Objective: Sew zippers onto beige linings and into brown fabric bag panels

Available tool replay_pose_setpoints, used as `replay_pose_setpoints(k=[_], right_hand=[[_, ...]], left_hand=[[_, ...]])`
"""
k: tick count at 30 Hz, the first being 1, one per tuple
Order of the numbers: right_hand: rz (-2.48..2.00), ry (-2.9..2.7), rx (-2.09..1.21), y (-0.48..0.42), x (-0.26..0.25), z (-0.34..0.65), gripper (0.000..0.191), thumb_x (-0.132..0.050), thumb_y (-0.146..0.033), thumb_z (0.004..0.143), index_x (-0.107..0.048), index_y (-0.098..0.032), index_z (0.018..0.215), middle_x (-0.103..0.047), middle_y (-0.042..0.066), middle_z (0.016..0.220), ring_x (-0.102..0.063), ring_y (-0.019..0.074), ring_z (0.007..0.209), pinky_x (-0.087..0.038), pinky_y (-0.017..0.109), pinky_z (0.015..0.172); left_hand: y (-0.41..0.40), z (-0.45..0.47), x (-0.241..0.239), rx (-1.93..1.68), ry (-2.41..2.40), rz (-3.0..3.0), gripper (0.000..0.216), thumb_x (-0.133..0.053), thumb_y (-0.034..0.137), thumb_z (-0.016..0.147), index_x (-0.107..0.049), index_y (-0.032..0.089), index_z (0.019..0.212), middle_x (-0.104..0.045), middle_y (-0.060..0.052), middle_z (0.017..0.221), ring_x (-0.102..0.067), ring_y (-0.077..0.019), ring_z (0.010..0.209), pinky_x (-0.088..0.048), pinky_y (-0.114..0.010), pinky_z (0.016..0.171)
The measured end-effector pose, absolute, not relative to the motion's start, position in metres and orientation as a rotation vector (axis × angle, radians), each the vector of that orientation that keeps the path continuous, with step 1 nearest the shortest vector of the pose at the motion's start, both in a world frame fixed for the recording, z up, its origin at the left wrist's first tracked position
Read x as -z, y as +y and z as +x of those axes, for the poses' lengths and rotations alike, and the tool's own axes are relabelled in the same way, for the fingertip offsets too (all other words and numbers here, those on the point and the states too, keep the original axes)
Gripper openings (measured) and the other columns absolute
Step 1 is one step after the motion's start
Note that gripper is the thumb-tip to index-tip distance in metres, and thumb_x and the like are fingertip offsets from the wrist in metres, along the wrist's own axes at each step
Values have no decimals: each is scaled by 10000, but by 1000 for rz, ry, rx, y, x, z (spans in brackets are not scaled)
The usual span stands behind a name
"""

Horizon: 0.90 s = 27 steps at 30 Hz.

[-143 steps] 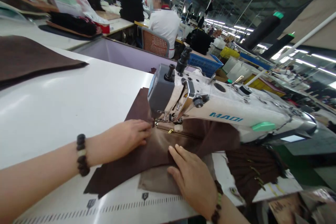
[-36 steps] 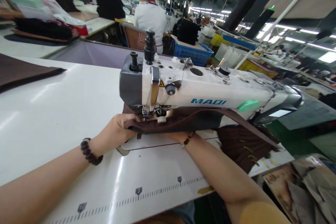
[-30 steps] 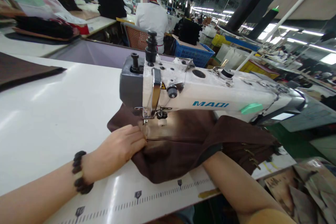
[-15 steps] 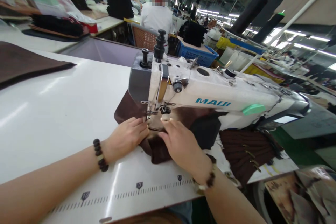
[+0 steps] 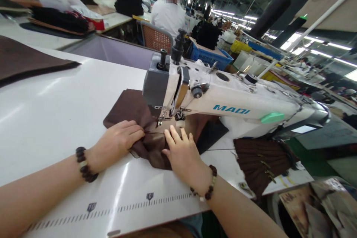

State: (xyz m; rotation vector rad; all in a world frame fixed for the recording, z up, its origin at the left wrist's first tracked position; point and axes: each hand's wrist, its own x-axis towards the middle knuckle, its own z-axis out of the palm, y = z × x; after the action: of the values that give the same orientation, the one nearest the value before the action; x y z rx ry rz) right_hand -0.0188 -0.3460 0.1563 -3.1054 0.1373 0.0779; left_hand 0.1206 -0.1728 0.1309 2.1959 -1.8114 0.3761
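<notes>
A dark brown piece of fabric [image 5: 128,108] lies under the head of a white sewing machine [image 5: 203,100] marked MAQI, with a seam line running across it near the needle area [image 5: 161,122]. Left of the needle, my left hand [image 5: 115,144] has its fingers together, pinching the fabric at the seam; the thumb is hidden. My right hand [image 5: 184,158] rests on the cloth just right of the needle, palm down and fingers spread. Folds of the fabric bunch between both hands. Both wrists wear dark bead bracelets.
Another brown piece [image 5: 30,61] lies at the table's left. Pleated brown cloth [image 5: 259,163] with metal pins or clips sits right of the machine. A printed ruler [image 5: 150,202] runs along the front edge. Beyond are a blue crate [image 5: 209,57] and a seated person [image 5: 168,16].
My left hand has moved left, away from the needle, and the fabric has shifted left with it. My right hand's fingers have spread out on the cloth. The view has shifted slightly.
</notes>
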Motion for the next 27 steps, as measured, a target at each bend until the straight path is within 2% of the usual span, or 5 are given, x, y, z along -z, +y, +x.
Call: replay_pose_setpoints(k=[4, 10, 18, 22, 27], right_hand=[[-3076, -89, -102, -381, -153, -9, 460, -393, -391, 969, -351, -264, 1410, -370, 61, 1439, -327, 263, 1326, -293, 597, 1050], [-3171, 642, -457, -387, -181, -33, 452, -478, -238, 929, -454, -55, 1342, -509, 272, 1238, -596, 331, 1007, -504, 509, 812], [-2973, -112, -39, -369, -157, -23, 418, -414, -315, 962, -406, -189, 1361, -350, 81, 1448, -333, 251, 1321, -299, 582, 1059], [-2945, -45, -67, -368, -152, -27, 456, -393, -378, 966, -375, -194, 1383, -315, 61, 1469, -305, 256, 1338, -287, 603, 1056], [-2949, -10, -18, -365, -145, -31, 460, -435, -350, 952, -386, -187, 1380, -272, 74, 1488, -260, 229, 1365, -220, 583, 1100]], left_hand=[[-176, 115, -132, -409, -1884, 2189, 302, -358, 40, 883, -609, 168, 776, -668, -70, 858, -567, -203, 753, -431, -331, 703], [-218, 100, -138, -513, -1996, 2250, 247, -426, 43, 866, -615, 159, 758, -656, -65, 781, -579, -194, 724, -462, -313, 670], [-202, 90, -146, -31, -1840, 2366, 202, -536, 236, 876, -645, 144, 1018, -661, -128, 1058, -609, -257, 995, -483, -389, 871], [-179, 94, -163, 416, -1801, 2217, 819, -595, 670, 726, -450, 152, 1344, -445, -147, 1404, -488, -289, 1234, -428, -373, 1003], [-184, 101, -155, 264, -1745, 2293, 537, -377, 531, 926, -563, 134, 1236, -591, -133, 1254, -602, -260, 1093, -469, -379, 961]])
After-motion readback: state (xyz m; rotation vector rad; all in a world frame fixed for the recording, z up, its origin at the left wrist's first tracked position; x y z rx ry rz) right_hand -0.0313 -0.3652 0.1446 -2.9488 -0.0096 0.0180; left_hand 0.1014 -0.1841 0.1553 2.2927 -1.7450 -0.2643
